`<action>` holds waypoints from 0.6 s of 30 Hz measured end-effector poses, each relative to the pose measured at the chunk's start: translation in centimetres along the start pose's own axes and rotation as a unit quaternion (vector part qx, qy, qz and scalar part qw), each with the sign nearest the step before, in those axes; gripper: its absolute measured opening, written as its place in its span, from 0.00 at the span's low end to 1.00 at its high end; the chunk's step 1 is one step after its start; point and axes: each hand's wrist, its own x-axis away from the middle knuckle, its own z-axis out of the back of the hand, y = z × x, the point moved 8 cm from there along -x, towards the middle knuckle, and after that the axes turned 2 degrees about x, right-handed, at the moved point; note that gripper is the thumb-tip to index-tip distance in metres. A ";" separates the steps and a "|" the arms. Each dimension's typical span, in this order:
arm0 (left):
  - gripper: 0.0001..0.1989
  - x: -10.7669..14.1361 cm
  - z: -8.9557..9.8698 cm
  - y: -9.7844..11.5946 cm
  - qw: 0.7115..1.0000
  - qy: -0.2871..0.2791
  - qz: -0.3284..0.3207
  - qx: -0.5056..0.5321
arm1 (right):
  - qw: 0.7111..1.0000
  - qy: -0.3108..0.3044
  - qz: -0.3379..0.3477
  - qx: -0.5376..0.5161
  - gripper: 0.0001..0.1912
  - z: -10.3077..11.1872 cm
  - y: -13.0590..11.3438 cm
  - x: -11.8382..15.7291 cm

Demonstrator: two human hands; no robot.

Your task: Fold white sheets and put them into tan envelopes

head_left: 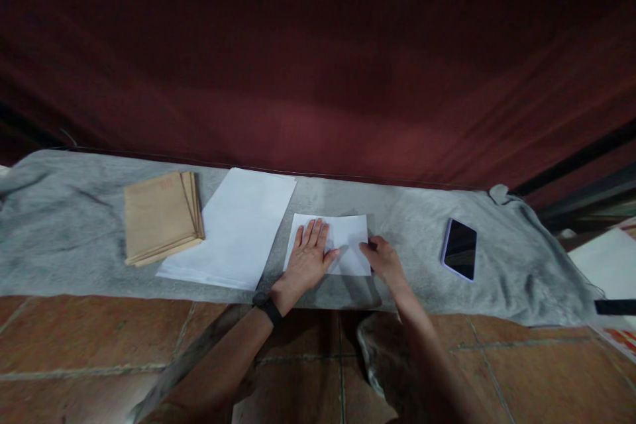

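A white sheet of paper (342,226), folded to a smaller rectangle as far as I can see, lies on the grey cloth in front of me. My left hand (309,258) rests flat on its left half, fingers spread and pointing away from me. At the sheet's right edge, my right hand (383,257) has its thumb on top of the paper and its other fingers curled at the edge, pinching it. Left of my hands is a stack of larger white sheets (243,225), partly under a pile of brown paper envelopes (159,215).
Grey cloth (407,212) covers the long narrow surface. A phone (460,249) with a dark screen and pale purple case lies to the right. A dark red curtain-like fabric (318,112) rises behind. Brown floor tiles (89,338) show below; white paper (606,262) is at far right.
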 end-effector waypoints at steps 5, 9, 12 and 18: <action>0.49 0.7 0.8 3.7 0.993 -0.025 -0.089 0.070 | 0.957 -0.051 -0.010 -0.285 0.14 0.2 -1.4 0.0; 0.36 0.6 2.5 4.6 0.987 0.013 -0.059 0.147 | 0.908 -0.078 0.014 -0.412 0.19 0.2 -4.0 1.0; 0.25 0.2 3.9 3.4 0.951 0.080 0.017 0.298 | 0.897 -0.095 0.037 -0.429 0.23 0.1 -5.4 1.3; 0.24 1.3 4.3 -1.2 0.693 0.254 0.256 0.624 | 0.927 -0.027 -0.008 -0.375 0.26 -0.8 -3.5 0.7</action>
